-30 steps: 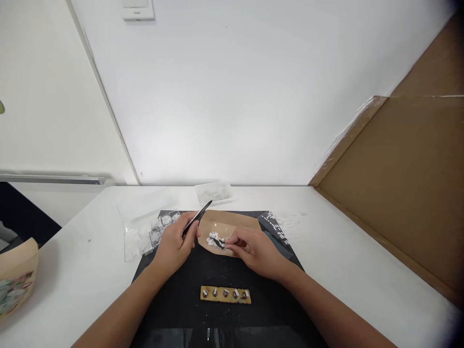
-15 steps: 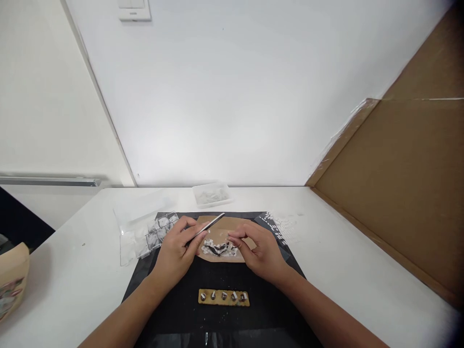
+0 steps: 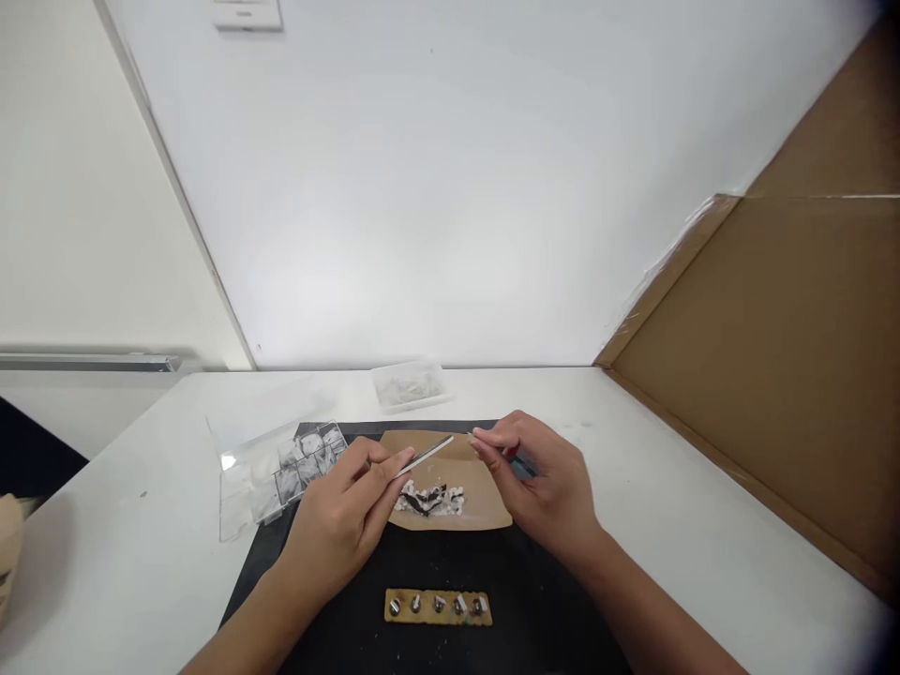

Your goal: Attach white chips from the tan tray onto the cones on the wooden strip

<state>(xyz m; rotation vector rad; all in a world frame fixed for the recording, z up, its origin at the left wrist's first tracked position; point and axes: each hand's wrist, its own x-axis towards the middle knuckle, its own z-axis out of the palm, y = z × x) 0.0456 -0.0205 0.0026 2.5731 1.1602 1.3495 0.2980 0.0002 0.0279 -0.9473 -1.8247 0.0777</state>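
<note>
Where the white worktop [image 3: 127, 562] runs to the left edge of view, part of a brown paper piece [image 3: 8, 544] shows, cut off by the frame. Next, toward the far side: a clear lid [image 3: 263, 403], raised behind a clear box [image 3: 309, 461] whose compartments hold white wads. Right of the box, the left hand [image 3: 355, 502]: grip narrow, holding a thin stick [image 3: 426, 455] between thumb and fingers, its free end pointing right and far, above the paper. At the far centre, near the wall, a shallow tray [image 3: 412, 384] with pale contents, not clear enough to identify. Below the stick, brown paper [image 3: 488, 502] on a black mat [image 3: 436, 562]; white scraps [image 3: 454, 503] and dark shreds [image 3: 416, 503] lie on its near left part. Nearer, also on the mat: a yellow board [image 3: 427, 611] carrying five round metal pieces in a row. Right hand [image 3: 541, 483] over the paper's right end: grip narrow, thumb and forefinger pinched near the stick's tip, apart from it; whether anything is held, cannot tell. Far right: cardboard [image 3: 759, 356], upright.
</note>
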